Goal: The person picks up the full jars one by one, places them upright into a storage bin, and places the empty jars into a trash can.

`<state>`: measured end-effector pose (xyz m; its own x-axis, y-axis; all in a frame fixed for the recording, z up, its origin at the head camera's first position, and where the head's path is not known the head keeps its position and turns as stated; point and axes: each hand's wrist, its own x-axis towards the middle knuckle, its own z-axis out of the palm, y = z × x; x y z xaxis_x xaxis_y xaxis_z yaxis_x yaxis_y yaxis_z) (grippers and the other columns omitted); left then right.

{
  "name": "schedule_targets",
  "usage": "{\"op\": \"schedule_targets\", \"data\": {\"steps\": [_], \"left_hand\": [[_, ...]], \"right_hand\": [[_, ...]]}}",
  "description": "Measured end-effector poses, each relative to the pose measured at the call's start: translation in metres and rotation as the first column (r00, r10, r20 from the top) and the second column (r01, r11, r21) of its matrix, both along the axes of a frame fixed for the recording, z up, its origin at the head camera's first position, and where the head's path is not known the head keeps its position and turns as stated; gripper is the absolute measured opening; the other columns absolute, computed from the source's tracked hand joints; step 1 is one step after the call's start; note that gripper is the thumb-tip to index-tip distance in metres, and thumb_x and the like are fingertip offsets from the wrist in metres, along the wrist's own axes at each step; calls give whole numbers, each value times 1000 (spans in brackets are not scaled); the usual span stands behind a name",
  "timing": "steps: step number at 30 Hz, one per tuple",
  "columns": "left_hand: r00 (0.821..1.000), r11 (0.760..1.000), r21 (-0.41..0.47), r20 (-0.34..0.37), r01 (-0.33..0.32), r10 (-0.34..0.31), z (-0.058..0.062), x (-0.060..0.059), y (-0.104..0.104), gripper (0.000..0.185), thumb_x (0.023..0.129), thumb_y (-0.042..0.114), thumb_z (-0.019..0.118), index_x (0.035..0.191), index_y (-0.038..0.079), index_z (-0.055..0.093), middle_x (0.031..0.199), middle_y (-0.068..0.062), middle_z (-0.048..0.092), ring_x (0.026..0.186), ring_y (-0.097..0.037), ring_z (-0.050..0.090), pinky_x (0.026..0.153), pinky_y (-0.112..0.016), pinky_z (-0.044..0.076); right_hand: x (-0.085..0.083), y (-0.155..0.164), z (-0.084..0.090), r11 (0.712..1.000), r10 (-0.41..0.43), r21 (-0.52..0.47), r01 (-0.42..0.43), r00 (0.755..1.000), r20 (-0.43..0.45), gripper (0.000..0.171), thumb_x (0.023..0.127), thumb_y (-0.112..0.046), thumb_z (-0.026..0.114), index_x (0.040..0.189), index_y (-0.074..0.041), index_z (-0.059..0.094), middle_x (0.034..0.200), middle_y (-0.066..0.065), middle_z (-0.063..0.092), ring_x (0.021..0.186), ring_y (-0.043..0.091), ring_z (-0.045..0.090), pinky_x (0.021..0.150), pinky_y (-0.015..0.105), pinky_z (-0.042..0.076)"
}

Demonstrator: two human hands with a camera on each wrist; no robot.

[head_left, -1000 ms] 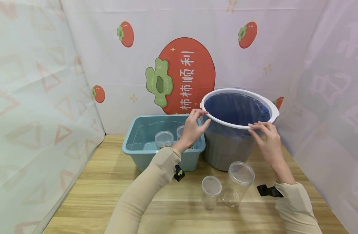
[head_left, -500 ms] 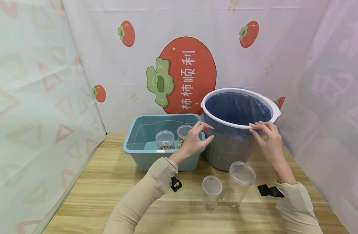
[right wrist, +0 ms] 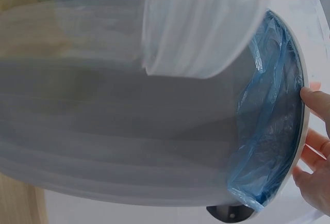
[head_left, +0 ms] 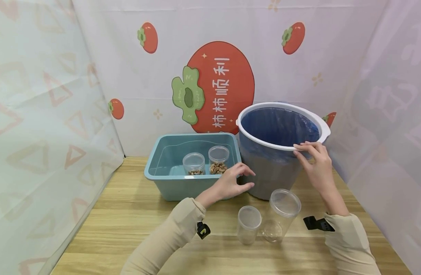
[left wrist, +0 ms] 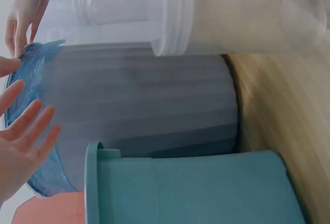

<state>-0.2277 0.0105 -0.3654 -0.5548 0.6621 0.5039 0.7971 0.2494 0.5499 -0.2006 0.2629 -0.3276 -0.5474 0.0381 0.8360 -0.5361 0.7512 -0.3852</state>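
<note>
A grey trash can (head_left: 265, 173) stands at the back right, lined with a blue plastic bag (head_left: 277, 126) whose edge folds over the outside. A white ring (head_left: 267, 144) sits around its top. My right hand (head_left: 317, 166) pinches the front right of that ring, thumb below and fingers above. In the right wrist view its fingertips lie at the rim, beside the folded blue bag (right wrist: 270, 115). My left hand (head_left: 231, 181) hovers before the can and the blue tub's right corner, fingers spread with nothing between them; the left wrist view shows this left hand (left wrist: 20, 146) with fingers apart.
A blue tub (head_left: 186, 191) left of the can holds a clear lidded jar (head_left: 194, 162) and another jar (head_left: 218, 154) containing nuts. Nearer stand a small clear jar (head_left: 247, 231) and a taller clear jar (head_left: 282, 215) on the wooden table (head_left: 128, 206).
My left hand has let go of the white ring's left side and moved down, uncovering the nut jar in the tub. The right hand has stayed on the ring.
</note>
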Motion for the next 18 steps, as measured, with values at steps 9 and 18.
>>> {"op": "schedule_targets", "data": {"steps": [9,18], "left_hand": [[998,996,-64,30,65,-63,-14,14,-2,22,78,13,67,98,7,61,98,-6,54,90,-17,53,78,-20,43],[994,986,-142,65,91,-83,-29,23,-2,23,79,16,66,101,9,62,100,-2,54,92,-11,52,83,-19,41]], "right_hand": [[0,0,-1,1000,-4,-4,4,1000,-1,27,66,13,68,91,5,66,90,19,56,94,34,47,85,26,32],[0,0,-1,1000,-3,-2,3,1000,5,26,66,13,68,91,5,66,91,19,56,95,35,47,85,28,32]]}}
